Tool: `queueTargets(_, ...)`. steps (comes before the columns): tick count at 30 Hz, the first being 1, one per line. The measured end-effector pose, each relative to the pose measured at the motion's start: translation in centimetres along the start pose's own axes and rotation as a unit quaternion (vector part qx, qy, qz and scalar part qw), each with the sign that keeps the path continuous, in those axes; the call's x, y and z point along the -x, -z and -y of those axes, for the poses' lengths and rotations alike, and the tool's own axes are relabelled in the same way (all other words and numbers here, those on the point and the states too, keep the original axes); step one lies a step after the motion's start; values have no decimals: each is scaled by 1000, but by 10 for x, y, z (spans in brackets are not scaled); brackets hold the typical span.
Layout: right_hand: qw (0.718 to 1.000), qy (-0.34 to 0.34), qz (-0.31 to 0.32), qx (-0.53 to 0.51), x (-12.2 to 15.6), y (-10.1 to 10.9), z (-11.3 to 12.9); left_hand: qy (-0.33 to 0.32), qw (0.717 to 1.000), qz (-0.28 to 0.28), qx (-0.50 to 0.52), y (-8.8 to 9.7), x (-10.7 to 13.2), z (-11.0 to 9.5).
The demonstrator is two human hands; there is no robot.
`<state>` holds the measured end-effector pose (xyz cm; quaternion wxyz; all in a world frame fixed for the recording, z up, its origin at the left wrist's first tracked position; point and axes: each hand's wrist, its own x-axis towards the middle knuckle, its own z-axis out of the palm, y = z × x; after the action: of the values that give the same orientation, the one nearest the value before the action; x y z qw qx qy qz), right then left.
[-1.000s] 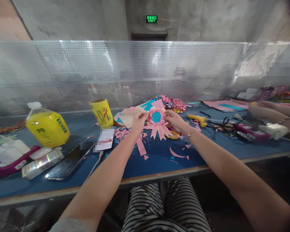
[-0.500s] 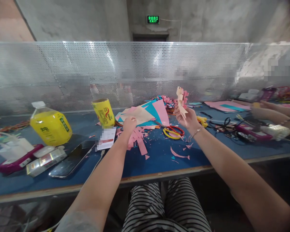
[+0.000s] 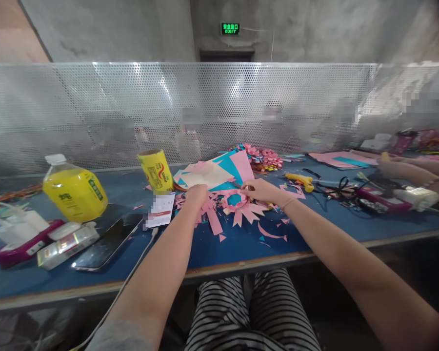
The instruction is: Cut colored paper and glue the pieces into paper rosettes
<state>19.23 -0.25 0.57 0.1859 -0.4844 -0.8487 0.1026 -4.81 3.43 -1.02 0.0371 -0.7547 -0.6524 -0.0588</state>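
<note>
Scraps point(image 3: 215, 222) beside rosette point(image 3: 237, 205), paper sheets point(image 3: 212, 175) behind

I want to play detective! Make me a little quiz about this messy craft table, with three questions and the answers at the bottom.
1. Which hand touches the rosette?
2. True or false: as the picture shows it, the bottle stands left of the tube.
3. What colour is the rosette's middle? (a) yellow (b) blue (c) black

Key: 1. the right hand; 2. true; 3. b
</note>
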Motion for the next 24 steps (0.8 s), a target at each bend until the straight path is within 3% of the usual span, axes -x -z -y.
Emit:
queueTargets(5,995,35,5,91,-8,-11,-24,-16,998,-53,-20,1,3,-2)
queueTargets(9,991,-3,17,135,-8,-17,-36,-34,998,-51,-21,5,6,-8)
queueTargets(18,984,-66,58,154,-7,-13,-27,-13,994,-99,43,13,11,-14)
queueTargets(24,985,-105,63,121,-7,-12,-28,-99,969,-187,130,19,15,-32)
